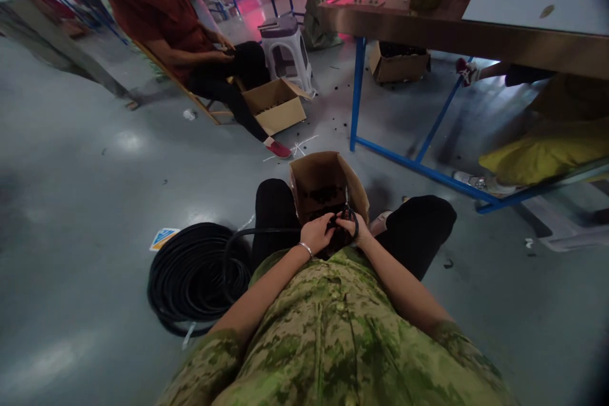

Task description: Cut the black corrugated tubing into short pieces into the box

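Note:
My left hand (316,235) is closed on the end of a black hose (273,230), which runs across my left thigh from a large coil (197,276) on the floor. My right hand (356,229) holds scissors (347,203) with dark handles, blades pointing up and away from me. Its fingertips meet those of my left hand at the hose's end. Both hands are over the near side of an open cardboard box (304,187) between my knees. Dark pieces (324,194) lie inside the box; my hands hide part of them.
A seated person (166,38) is at upper left, beside another open box (280,113) and a grey stool (288,51). A blue-legged table (358,95) stands at right, with a box (399,65) beneath it. Small dark scraps dot the floor.

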{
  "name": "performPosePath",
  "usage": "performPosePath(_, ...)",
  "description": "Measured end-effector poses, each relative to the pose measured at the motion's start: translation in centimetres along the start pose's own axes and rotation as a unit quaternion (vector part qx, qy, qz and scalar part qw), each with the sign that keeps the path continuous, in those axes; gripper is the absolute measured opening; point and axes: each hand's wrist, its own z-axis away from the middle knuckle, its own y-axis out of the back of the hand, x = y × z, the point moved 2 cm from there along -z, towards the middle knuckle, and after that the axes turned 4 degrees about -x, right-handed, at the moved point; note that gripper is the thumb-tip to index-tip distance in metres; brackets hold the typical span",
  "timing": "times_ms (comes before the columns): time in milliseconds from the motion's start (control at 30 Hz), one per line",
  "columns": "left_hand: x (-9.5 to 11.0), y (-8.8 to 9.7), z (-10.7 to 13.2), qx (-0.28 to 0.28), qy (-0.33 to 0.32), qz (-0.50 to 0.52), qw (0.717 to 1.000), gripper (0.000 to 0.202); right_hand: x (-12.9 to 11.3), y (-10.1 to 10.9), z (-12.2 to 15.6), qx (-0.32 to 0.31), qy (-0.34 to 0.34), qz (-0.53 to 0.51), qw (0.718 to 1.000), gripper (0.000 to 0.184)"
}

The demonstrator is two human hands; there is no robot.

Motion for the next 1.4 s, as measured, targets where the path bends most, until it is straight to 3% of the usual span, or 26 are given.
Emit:
performPosePath(100, 0.3, 0.7, 0.2, -0.008, -0.018, -0.058, 0.998, 0.031, 0.1, 0.0, 0.0, 0.025, 0.005, 0.012, 1.0, 0.04)
performPosePath(300, 0.6, 2.0, 0.2, -0.026, -0.005, -0.138, 0.99, 0.035, -0.4, 0.2, 0.1, 0.051, 0.017, 0.031, 0.998, 0.037)
performPosePath(533, -0.2, 0.8, 0.2, -0.068, 0.033, -0.12, 0.99, 0.034, -0.8, 0.4, 0.0, 0.056, 0.035, 0.205, 0.977, 0.024)
performPosePath(767, -0.5, -0.2, 0.1, -0.024, 0.078, -0.087, 0.993, 0.036, -1.2, -0.4, 0.1, 0.041, 0.049, 0.281, 0.957, 0.024)
performPosePath(933, -1.6, 0.4, -0.3, 0.07, 0.094, -0.043, 0.992, 0.036, -1.6, 0.4, 0.1, 0.061, 0.067, 0.256, 0.962, 0.03)
performPosePath(1033, -2.8, 0.8, -0.5, 0.138, 0.121, -0.009, 0.983, 0.038, -1.5, 0.8, 0.3, 0.021, 0.055, 0.224, 0.973, 0.035)
performPosePath(1167, -3.7, 0.9, -0.5, 0.188, 0.123, 0.022, 0.974, 0.041, -1.3, 0.7, 1.1, -0.053, 0.043, 0.24, 0.968, 0.04)
performPosePath(1400, -3.7, 0.8, -0.4, 0.197, 0.114, 0.032, 0.973, 0.041, -1.1, 0.4, 1.4, -0.104, 0.05, 0.281, 0.953, 0.042)
